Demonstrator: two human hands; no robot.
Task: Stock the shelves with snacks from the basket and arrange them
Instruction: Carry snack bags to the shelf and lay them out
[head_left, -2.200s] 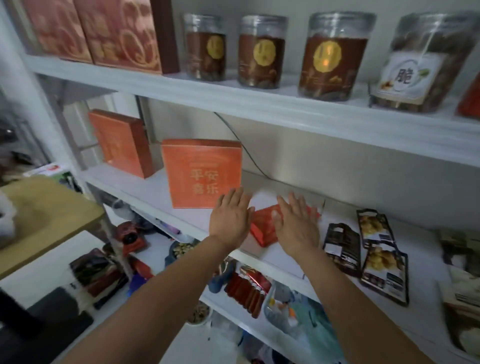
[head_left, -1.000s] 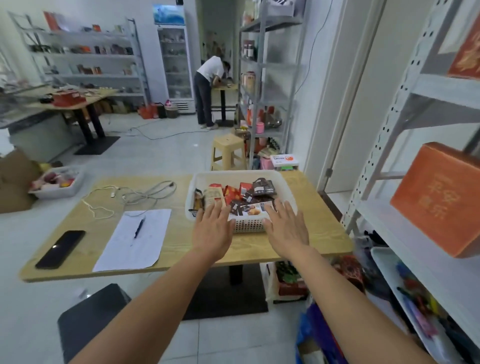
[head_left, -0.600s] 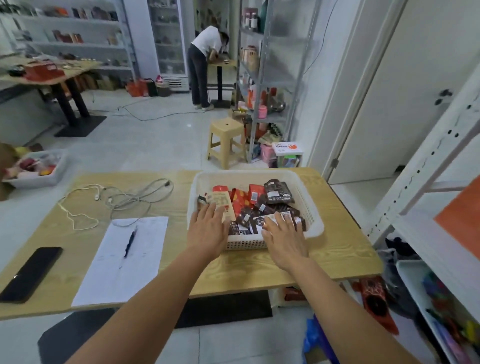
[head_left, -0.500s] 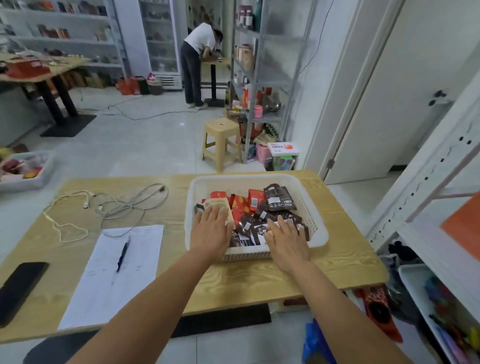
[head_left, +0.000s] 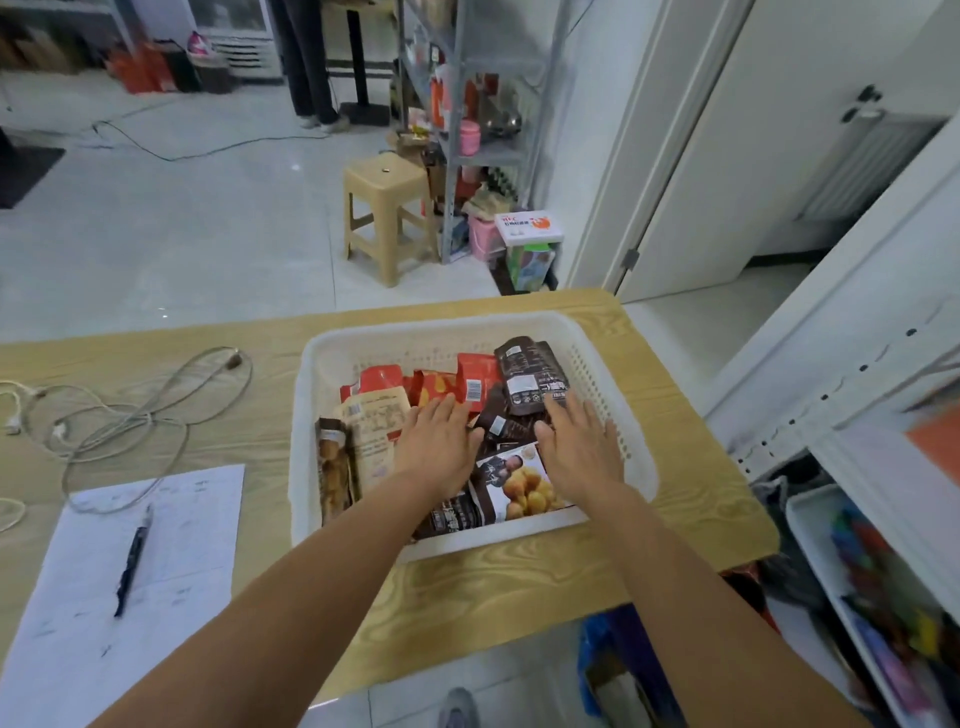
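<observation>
Your paper (head_left: 119, 587) and pen (head_left: 131, 562) lie at the surface's (head_left: 509, 587) near left edge. Your left hand (head_left: 435, 448) and right hand (head_left: 583, 448) lie flat, fingers spread, on snack packs (head_left: 519, 382) in the white basket (head_left: 613, 426) by the right edge. Pack writing is too small to read. Beyond the far edge stands a tan stool (head_left: 387, 208).

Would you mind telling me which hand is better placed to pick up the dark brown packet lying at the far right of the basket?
Right hand: its fingers already reach the dark brown packet.
</observation>
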